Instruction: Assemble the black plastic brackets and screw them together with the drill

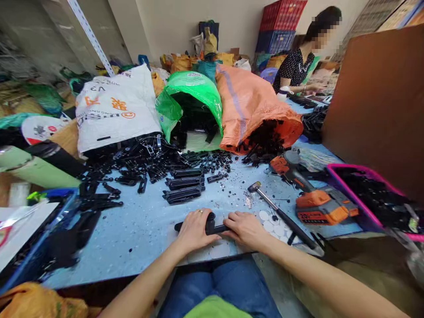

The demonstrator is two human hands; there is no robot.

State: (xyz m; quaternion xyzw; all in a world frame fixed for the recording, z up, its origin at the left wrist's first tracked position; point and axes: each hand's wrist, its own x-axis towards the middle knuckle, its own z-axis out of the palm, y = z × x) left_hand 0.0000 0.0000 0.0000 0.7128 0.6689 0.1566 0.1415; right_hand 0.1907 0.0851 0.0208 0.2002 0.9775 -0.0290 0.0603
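Head view, at the far left, well to the left of the green sack [194, 78]: a blue bin [66, 191] with a white sheet [24, 234] lying over it. Between that bin and the green sack, but nearer the wearer, flat black pieces [71, 240] lie on the blue table [132, 238]. Just left of the green sack slumps a white sack [115, 106] with orange and black print. Small black parts [145, 152] are heaped in front of both sacks, and long black parts [183, 190] sit in short rows on the green sack's near side.

Nearer still, in front of the green sack at the table's edge, is the black part [210, 226] under both hands. The left hand [196, 230] curls over it, palm down; the right hand [245, 229], fingers bent and close together, is at its right end, though whether it grips or only presses I cannot tell.

Right beside the green sack lies an orange sack [251, 99] with black parts in its mouth. Right of the green sack and nearer the wearer come white discs [264, 215] and a hammer [289, 221]. A co-worker [293, 73] is to its right and farther back. Farther right of it follow an orange and grey power tool [311, 201], a pink-rimmed bin [356, 166] of black parts and a brown panel [374, 88].
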